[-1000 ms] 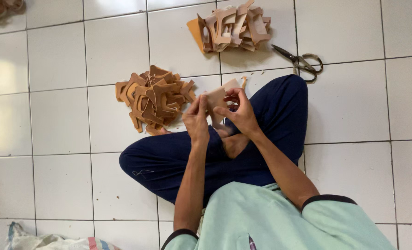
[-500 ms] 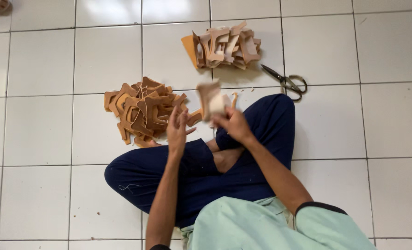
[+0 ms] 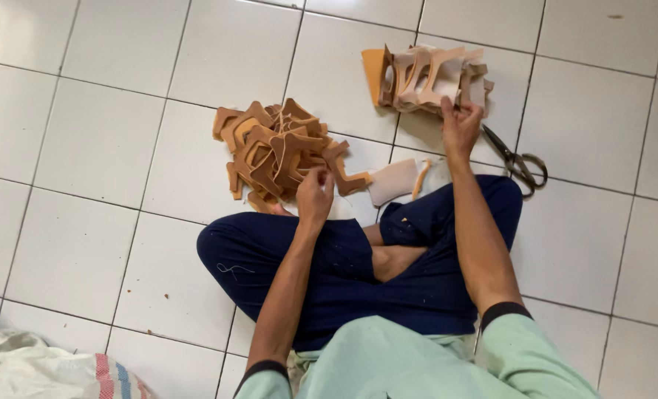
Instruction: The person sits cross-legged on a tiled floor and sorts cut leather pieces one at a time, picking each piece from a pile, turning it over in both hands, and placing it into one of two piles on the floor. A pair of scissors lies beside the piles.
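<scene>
**Hands apart, each at its own pile of leather cutouts**

The left hand is hovering with fingers curled at the near edge of the tan heap of leather cutouts, fingertips pinched together, though whether they are gripping a piece I cannot tell. The right hand is reaching out to the paler stack of cutouts, fingers closing over its near right corner.

Half a second ago both hands were raised together over the lap, the right one holding a pale piece; now they are spread apart and that pale leather piece is lying on the white tiled floor between heap and knee. The scissors are lying just right of the right wrist, beside the navy trouser knee.

Bare tiles are stretching wide to the left and beyond the piles; a striped sack is crowding the near left corner.
</scene>
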The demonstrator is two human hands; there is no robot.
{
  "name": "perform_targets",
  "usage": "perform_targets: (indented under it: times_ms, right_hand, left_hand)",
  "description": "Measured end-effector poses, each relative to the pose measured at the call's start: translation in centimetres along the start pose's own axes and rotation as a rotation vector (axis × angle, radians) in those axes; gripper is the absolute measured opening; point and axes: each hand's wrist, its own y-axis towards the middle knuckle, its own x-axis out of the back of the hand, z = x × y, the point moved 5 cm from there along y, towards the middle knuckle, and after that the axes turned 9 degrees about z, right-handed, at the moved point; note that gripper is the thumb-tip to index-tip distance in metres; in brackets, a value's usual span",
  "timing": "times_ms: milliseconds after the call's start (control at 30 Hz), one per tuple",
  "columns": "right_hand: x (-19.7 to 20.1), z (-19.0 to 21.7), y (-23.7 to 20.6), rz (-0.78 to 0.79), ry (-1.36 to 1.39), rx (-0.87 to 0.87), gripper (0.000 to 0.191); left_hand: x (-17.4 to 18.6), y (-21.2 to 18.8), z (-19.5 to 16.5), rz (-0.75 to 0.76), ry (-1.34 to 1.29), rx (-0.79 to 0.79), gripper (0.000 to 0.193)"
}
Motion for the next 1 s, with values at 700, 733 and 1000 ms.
perform_targets:
  times_ms: [700,733,1000]
  right_hand:
    - [-3.0,3.6,-15.0,0.622,0.156,0.201,0.026]
    - [-2.9,3.4,-15.0,0.640,0.212,0.145,0.026]
    - [-1.8,0.1,-15.3,0.815,0.620,-0.137,0.027]
  left_hand:
    - [0.1,-3.1,-7.4,0.184,-0.765,0.177,0.031]
    - [0.0,-3.4,-7.5,0.238,-0.874,0.213,0.034]
    - [-1.5,-5.6,-10.7,0.520,-1.234,0.230,0.045]
